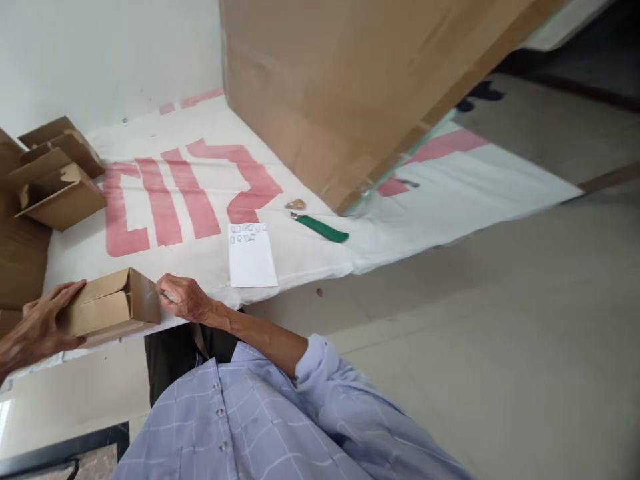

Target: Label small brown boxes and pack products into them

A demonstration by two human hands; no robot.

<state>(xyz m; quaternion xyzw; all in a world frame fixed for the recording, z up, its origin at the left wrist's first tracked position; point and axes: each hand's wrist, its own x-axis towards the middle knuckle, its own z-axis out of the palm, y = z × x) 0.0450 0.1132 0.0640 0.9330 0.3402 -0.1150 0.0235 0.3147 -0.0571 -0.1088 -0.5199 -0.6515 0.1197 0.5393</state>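
Sm. carton (107, 308), qty 1: on tbl. (400, 233) edge, btwn hands. L. hand (46, 325): fingers spread round L. end, gripping. R. hand (184, 298): fingers curled at R. end; can't tell if holding anything. Grn. cutter (323, 229), paper slip (253, 261): on tbl., to R.

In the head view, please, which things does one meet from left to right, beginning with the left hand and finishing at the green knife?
Left hand → small cardboard box → right hand → marked white paper → green knife.
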